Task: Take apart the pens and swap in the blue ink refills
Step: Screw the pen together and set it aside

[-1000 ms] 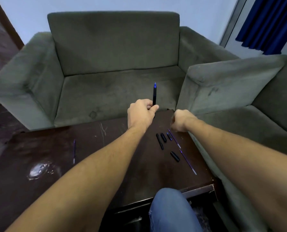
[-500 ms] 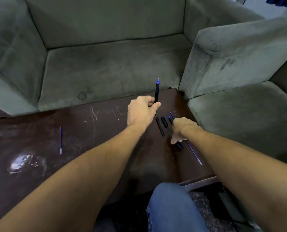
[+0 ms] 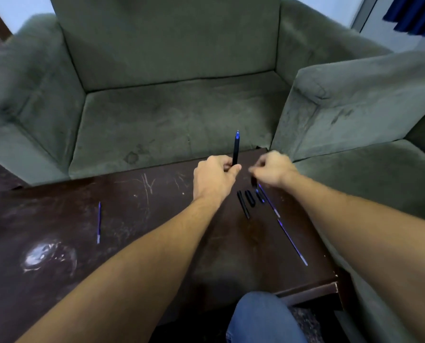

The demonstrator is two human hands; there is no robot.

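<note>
Fingers of your left hand [image 3: 212, 175] clamp the light, stiff pen [image 3: 236, 149] low on its barrel, while your blurred right hand [image 3: 272, 169] pinches a small dark piece I cannot identify.

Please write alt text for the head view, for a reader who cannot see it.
A person's left hand holds a black pen upright over a scratched dark table, while the blurred right hand lifts a small dark piece. Loose pen parts and thin refills lie near the table's right edge; another refill lies apart at left.
</note>
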